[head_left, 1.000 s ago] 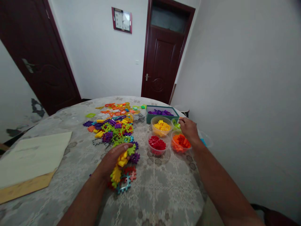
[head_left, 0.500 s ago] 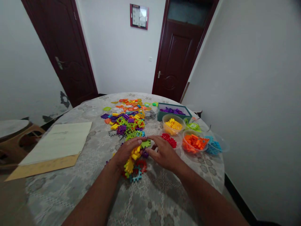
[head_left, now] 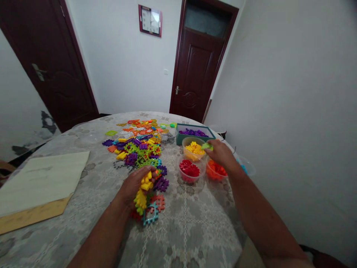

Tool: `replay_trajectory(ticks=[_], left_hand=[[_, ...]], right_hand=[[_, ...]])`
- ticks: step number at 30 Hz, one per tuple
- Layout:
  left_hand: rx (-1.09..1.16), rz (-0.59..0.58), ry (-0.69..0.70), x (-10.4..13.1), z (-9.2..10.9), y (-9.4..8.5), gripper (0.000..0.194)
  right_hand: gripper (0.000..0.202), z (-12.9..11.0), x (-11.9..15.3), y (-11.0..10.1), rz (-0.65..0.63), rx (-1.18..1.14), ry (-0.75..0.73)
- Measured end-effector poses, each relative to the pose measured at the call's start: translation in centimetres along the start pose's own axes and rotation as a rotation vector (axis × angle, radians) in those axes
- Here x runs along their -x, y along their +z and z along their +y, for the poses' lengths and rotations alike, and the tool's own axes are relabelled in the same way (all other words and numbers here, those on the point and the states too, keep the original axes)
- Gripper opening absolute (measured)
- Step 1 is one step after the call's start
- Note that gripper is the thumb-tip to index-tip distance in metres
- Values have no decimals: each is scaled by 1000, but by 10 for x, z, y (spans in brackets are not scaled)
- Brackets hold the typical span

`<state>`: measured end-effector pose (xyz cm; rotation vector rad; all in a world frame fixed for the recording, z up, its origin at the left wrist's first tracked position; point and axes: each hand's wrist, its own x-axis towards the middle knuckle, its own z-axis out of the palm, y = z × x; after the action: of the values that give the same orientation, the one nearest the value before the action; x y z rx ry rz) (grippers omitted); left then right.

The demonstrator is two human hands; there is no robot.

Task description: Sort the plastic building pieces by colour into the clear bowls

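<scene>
My left hand (head_left: 137, 184) is closed around several yellow plastic building pieces (head_left: 145, 182), over the near end of a mixed pile. Beside it lie a purple piece (head_left: 161, 184), a pink square piece (head_left: 158, 202) and a light blue square piece (head_left: 150, 214). My right hand (head_left: 221, 152) pinches a light green building piece (head_left: 207, 146) above the bowls on the right. Right by that piece is a clear bowl of yellow pieces (head_left: 194, 149). Under my right hand and wrist is a bowl of orange pieces (head_left: 216, 170), partly hidden.
A bowl of red pieces (head_left: 189, 170) stands nearer me, and a green box (head_left: 195, 140) of purple pieces stands behind. A large mixed pile of pieces (head_left: 139, 147) spreads across the table's middle. Paper sheets (head_left: 47, 178) lie at the left. Blue pieces (head_left: 244, 168) show behind my right wrist.
My right hand has moved away from my left, rightward and farther out to the bowls, carrying the light green piece. My left hand keeps the yellow pieces. The view has shifted rightward.
</scene>
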<state>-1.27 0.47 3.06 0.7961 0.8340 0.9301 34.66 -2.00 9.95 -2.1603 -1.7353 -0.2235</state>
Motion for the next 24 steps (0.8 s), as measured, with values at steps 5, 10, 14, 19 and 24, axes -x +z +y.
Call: replay_trajectory(ticks=[5,10,14,19,24], left_hand=[[-17,-2,-4,0,0,2,34],[0,-19,-23,-6,-4,-3,38],[44,3,-19,-6,-7,-3,36],[109,-11,-16,-4,-6,0,34],[70,-24,13,-4,-8,1,39]], right_hand=[[44,45,-30,11,149,136,145],[36,36,-15,17,322,29,64],[31,-11,20,19,320,-194,-95],[25,-97,85,29,58,-516,-300],[32,-153,113,47,-53,-667,-450]])
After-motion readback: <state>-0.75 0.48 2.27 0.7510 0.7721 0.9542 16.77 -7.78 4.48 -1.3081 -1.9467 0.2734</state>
